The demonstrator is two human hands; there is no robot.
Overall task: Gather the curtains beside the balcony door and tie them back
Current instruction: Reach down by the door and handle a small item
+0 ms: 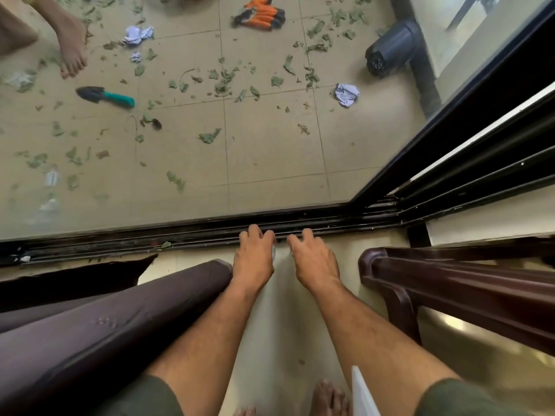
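Observation:
A dark brown curtain [90, 325] hangs in thick folds at the left, its lower end beside my left wrist. A pale sheer curtain [282, 295] seems to run down between my forearms. My left hand [255, 256] and my right hand [312, 259] are side by side just above the black sliding-door track [180, 235]. Their fingers are curled, with small bits of pale fabric showing between them. The glass balcony door [210, 160] is shut in front of me.
A brown plastic chair [450, 283] stands close on the right. My bare feet [327, 397] are below. Beyond the glass, the balcony floor holds scattered leaves, a green-handled trowel [105, 96], orange gloves [261, 13], crumpled paper [347, 94] and another person's foot [72, 46].

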